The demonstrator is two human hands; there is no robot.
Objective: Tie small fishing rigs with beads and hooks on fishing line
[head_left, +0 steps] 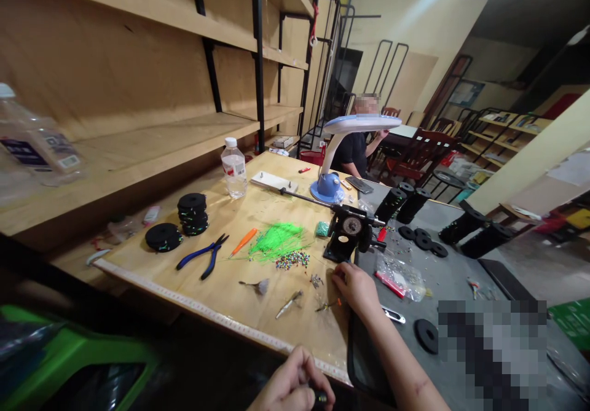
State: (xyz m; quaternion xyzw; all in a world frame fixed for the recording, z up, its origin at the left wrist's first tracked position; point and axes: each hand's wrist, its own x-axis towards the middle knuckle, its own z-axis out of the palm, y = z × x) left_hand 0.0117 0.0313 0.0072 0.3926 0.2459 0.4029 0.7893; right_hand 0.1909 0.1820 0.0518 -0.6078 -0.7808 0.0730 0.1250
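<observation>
At the table's front edge, my left hand (295,380) is closed, with a small dark object (319,399) at its fingers, mostly cut off by the frame. My right hand (357,285) rests on the wooden table, fingers curled together; what they hold, if anything, is hidden. Close to it lie small metal pieces (316,281), a thin orange-tipped piece (328,305) and a silver clip-like tool (289,304). Beyond that hand stands a black clamped device with a dial (351,225). Colourful beads (293,260) lie beside bright green strands (281,241).
Blue-handled pliers (207,257), an orange-handled tool (243,242) and black foam spools (192,214) are at the left. A water bottle (234,168) and a blue-based lamp (326,188) stand behind. More spools (474,233) are on the grey table. A person (353,153) sits beyond.
</observation>
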